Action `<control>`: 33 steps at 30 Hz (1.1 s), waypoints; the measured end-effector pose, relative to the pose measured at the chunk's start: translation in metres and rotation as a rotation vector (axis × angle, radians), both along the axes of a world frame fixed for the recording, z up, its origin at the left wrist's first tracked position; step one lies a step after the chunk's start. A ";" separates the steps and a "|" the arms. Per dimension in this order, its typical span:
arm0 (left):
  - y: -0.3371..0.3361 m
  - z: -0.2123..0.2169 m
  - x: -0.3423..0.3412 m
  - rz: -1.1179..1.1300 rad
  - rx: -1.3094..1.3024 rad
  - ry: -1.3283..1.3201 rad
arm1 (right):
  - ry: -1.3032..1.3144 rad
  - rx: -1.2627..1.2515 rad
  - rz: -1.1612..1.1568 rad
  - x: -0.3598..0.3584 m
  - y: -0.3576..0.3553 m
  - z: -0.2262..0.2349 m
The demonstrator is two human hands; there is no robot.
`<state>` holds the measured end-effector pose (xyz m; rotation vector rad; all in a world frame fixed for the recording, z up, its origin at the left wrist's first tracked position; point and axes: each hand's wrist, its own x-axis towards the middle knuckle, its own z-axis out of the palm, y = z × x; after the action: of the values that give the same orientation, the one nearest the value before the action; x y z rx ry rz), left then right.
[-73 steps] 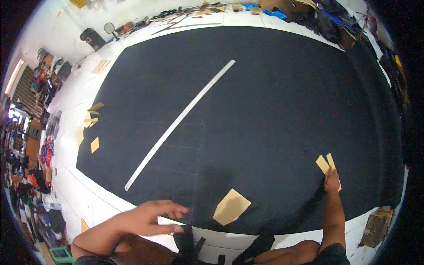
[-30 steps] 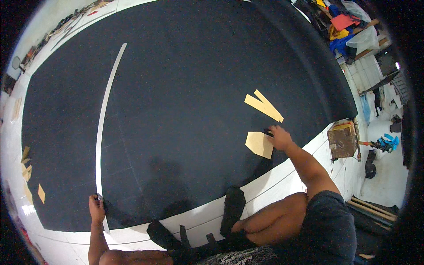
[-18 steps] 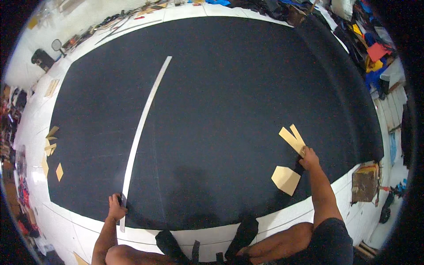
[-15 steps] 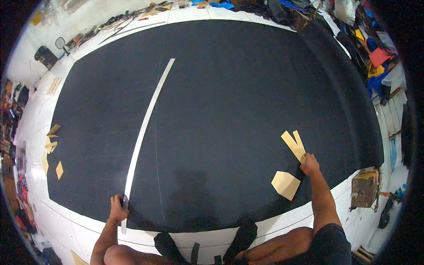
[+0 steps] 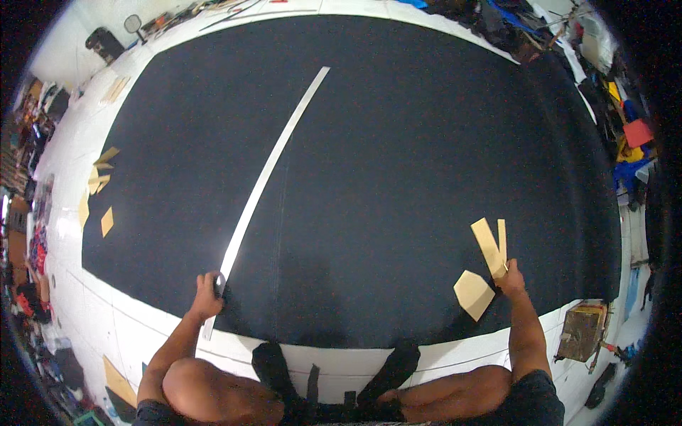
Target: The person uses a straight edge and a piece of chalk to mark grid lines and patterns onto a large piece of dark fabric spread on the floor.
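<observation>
Left hand (image 5: 207, 297): closed around the near end of the long white straightedge strip (image 5: 266, 177), at the near edge of the black cloth (image 5: 398, 156).
Right hand (image 5: 510, 277): fingertips on the narrow tan card strips (image 5: 489, 245); grip cannot be told.
Tan card pentagon (image 5: 473, 294): just beside the right hand.

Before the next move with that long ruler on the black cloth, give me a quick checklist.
1. Left hand on the near end of the long white ruler: ok.
2. Ruler lying flat on the black cloth: ok.
3. Right hand touching the narrow tan pattern pieces: ok.
4. Five-sided tan piece apart from the ruler: ok.
5. Marking tool in either hand: cannot tell.
</observation>
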<state>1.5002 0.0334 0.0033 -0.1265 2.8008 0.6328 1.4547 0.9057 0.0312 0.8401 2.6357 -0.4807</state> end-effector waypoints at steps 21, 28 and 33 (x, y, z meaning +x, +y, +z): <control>0.060 0.025 -0.009 0.135 0.018 -0.022 | 0.198 -0.634 0.362 0.041 -0.235 0.001; 0.060 0.031 -0.005 0.155 0.067 -0.059 | 0.044 -0.568 0.388 0.066 -0.248 0.007; 0.063 0.027 0.000 0.104 0.090 -0.080 | 0.125 -0.478 0.361 0.071 -0.238 -0.001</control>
<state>1.4998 0.0962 0.0302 -0.2754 2.6979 0.7593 1.5258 0.6681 0.0306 0.1883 2.5299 -1.0266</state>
